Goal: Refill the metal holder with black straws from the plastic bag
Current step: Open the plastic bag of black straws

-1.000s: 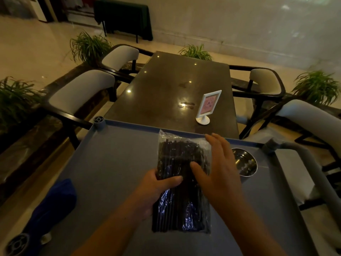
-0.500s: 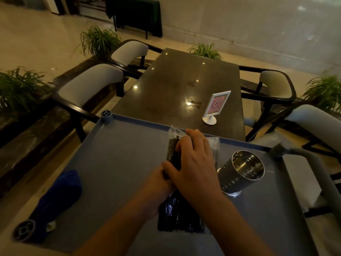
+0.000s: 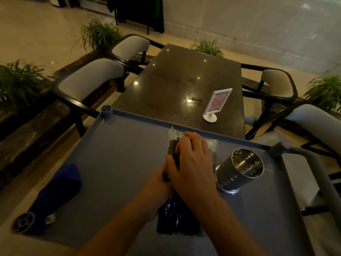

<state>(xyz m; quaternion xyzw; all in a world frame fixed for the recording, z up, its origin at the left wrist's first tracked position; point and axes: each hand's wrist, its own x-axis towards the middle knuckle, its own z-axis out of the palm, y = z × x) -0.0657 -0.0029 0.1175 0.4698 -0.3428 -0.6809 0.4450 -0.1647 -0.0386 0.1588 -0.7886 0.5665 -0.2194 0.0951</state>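
Note:
A clear plastic bag (image 3: pixel 177 220) packed with black straws lies lengthwise on the grey cart top (image 3: pixel 114 163). My left hand (image 3: pixel 156 189) grips the bag around its middle from the left side. My right hand (image 3: pixel 191 163) lies over the bag's upper part, fingers curled down on the straws near the open far end. To the right of the bag stands the perforated metal holder (image 3: pixel 239 170), upright, with nothing visible inside.
A folded blue cloth (image 3: pixel 57 193) lies at the cart's left edge. The cart's grey handle (image 3: pixel 317 174) curves down the right side. Beyond the cart is a dark dining table (image 3: pixel 177 85) with a small sign stand (image 3: pixel 215 104), chairs and plants around it.
My right hand went from resting flat on the bag to curling over its far end. The view shifted, so the metal holder now shows its side.

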